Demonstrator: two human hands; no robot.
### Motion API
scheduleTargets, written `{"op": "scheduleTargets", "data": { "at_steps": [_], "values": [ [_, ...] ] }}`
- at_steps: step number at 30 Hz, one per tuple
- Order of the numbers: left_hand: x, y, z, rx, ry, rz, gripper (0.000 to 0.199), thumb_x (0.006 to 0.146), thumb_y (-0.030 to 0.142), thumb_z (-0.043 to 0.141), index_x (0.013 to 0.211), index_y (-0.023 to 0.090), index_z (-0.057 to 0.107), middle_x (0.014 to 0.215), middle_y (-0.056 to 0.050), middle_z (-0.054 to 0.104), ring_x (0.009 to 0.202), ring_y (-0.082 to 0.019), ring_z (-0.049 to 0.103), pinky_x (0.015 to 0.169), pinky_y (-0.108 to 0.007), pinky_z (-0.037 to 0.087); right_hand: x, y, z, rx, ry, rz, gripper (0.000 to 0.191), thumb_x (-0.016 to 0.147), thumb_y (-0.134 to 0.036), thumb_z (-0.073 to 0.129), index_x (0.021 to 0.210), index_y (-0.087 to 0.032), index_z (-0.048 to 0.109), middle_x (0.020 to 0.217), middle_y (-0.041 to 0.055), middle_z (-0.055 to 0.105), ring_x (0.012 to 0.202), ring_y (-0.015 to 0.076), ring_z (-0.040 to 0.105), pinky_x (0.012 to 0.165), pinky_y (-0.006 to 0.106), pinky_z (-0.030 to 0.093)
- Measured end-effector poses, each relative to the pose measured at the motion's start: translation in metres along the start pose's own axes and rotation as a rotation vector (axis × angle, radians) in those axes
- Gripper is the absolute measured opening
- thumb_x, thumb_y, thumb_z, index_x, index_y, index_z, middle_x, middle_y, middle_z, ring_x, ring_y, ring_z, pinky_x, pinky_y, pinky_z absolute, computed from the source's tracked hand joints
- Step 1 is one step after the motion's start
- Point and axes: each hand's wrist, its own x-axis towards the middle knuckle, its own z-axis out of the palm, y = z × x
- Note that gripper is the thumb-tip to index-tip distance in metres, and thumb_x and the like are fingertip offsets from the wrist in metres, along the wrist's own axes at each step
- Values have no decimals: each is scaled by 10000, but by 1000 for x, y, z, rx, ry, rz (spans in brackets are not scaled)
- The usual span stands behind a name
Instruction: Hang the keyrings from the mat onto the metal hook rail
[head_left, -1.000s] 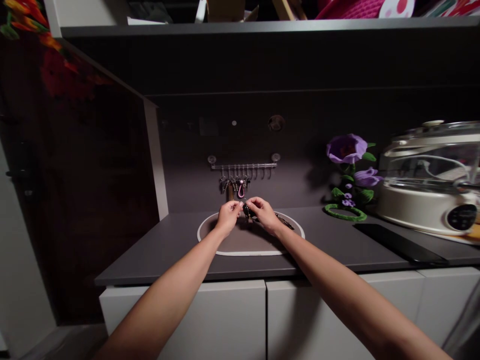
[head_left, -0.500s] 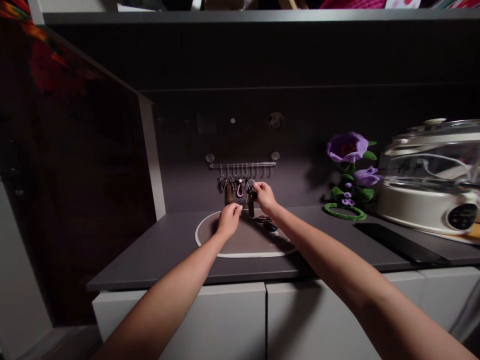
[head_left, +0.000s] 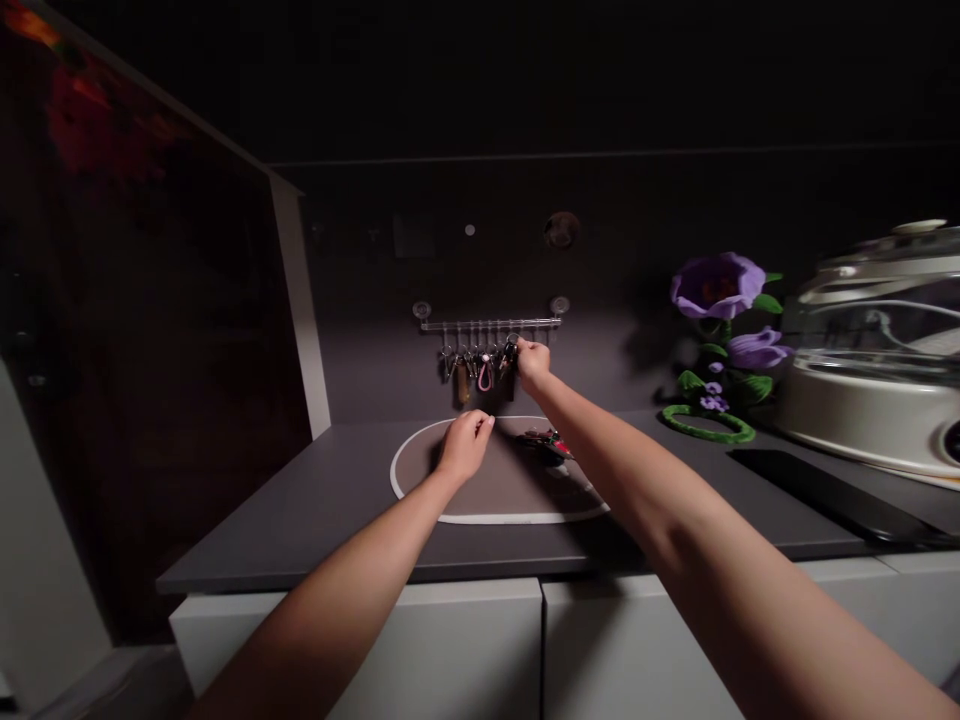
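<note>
A clear hook rail (head_left: 491,325) is fixed to the dark back wall, with several key rings on its left hooks, among them a brown fob (head_left: 463,382) and a pink loop (head_left: 485,374). Just below the rail, my right hand (head_left: 534,362) pinches a bunch of keys (head_left: 509,356) by its ring, close to the hooks. My left hand (head_left: 466,442) is raised over the mat, thumb and fingers pressed together; whatever it might hold is too small to make out. More keys (head_left: 551,446) lie on the oval mat (head_left: 427,460).
Purple felt flowers (head_left: 718,287) with a green ring base stand at the right, beside a cream appliance (head_left: 870,400). A flat black object (head_left: 832,495) lies in front of them. White cabinet doors (head_left: 465,640) are below the counter.
My right hand has lifted the keys up to the rail. My left hand has stayed low over the mat. The view has tilted down, and the upper shelf is out of sight.
</note>
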Motion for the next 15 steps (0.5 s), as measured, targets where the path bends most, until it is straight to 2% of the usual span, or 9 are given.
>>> {"op": "scheduleTargets", "data": {
  "at_steps": [2, 6, 11, 15],
  "values": [
    [0, 0, 0, 12, -3, -5, 259, 835, 296, 391, 695, 158, 559, 685, -31, 573, 652, -130, 485, 622, -245, 343, -1, -1, 3, 15, 90, 78, 325, 694, -467, 470, 610, -155, 503, 511, -25, 472, 503, 96, 429, 525, 218, 375],
    [0, 0, 1, 35, -3, -9, 253, 836, 285, 394, 705, 154, 566, 690, -27, 579, 654, -122, 488, 626, -238, 346, -1, 0, 5, 9, 162, 126, 272, 684, -397, 498, 590, -143, 523, 527, -19, 494, 524, 96, 446, 553, 213, 379],
    [1, -2, 1, 46, -1, -9, 259, 837, 286, 393, 692, 153, 562, 681, -27, 576, 647, -120, 485, 623, -239, 348, -2, 5, 2, -18, 145, 114, 297, 681, -421, 500, 577, -144, 523, 519, -19, 496, 543, 103, 461, 564, 211, 383],
    [1, -3, 0, 52, 3, -8, 259, 839, 284, 391, 695, 153, 562, 685, -26, 579, 646, -119, 485, 623, -238, 352, -7, 7, -2, -7, 115, 114, 247, 684, -377, 496, 594, -147, 512, 564, -22, 505, 537, 90, 436, 555, 203, 363]
  ]
}}
